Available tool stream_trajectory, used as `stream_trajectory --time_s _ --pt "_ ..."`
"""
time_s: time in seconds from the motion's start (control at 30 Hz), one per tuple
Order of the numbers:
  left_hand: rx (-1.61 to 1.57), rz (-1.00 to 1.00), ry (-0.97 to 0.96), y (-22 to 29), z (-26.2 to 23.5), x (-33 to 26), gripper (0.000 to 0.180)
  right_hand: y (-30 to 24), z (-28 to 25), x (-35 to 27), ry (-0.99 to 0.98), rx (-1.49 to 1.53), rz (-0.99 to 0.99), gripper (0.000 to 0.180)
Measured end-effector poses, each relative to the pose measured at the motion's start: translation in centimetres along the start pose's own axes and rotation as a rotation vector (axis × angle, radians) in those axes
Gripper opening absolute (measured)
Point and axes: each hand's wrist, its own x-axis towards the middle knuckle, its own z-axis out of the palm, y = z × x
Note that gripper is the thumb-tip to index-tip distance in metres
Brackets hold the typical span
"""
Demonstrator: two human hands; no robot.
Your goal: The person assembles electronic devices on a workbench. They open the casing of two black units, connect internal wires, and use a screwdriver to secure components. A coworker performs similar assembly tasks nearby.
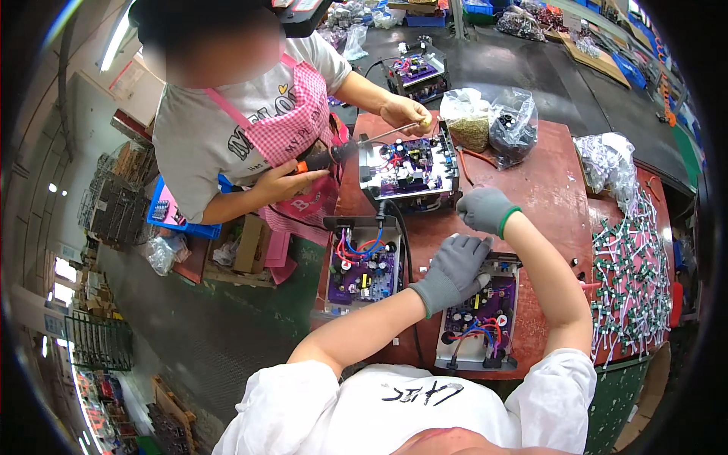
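My left hand (pixel 455 271), in a grey glove, rests across the far left part of an open metal chassis (pixel 513 334), fingers stretched out and thumb apart. A purple circuit board (pixel 481 307) with red and blue wires lies inside that chassis. Beyond it, my right hand (pixel 485 210), also gloved in grey, is closed near the right side of a larger open unit (pixel 413 171); whatever its fingers hold is hidden. Across from me, a co-worker holds a power screwdriver (pixel 326 158) over the larger unit, their other hand by its long shaft.
Another open chassis (pixel 364 265) stands to my left, beside a black cable (pixel 407 250). Clear bags of small parts (pixel 465 121) lie at the back of the red worktable (pixel 557 197). Many wired green boards (pixel 629 280) cover the right side. A blue bin (pixel 186 216) stands left.
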Motion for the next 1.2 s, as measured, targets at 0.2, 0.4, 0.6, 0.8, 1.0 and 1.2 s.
stream_trajectory --time_s 0.2,0.4,0.6,0.8,1.0,1.2 --pt "-0.04 -0.01 -0.047 0.1 -0.3 0.4 0.054 -1.0 1.0 -1.2 0.733 0.024 -0.096 0.013" --pt "-0.032 0.006 0.035 0.1 0.1 0.0 0.063 0.0 -1.8 -0.9 1.062 0.037 0.083 0.016" --pt "-0.009 0.001 -0.028 0.3 -0.5 0.5 0.052 -0.2 2.6 -0.4 0.026 0.142 0.33 0.034" --pt "-0.016 -0.013 -0.036 0.3 -0.3 0.4 0.039 0.6 4.9 0.1 0.026 0.143 0.178 0.035" --pt "-0.008 -0.007 -0.02 0.3 -0.4 0.4 0.037 0.9 5.3 0.4 0.004 0.132 0.191 0.034" --pt "-0.026 -0.003 -0.021 0.2 -0.2 0.5 0.037 1.2 5.6 0.6 0.0 0.128 0.188 0.033"
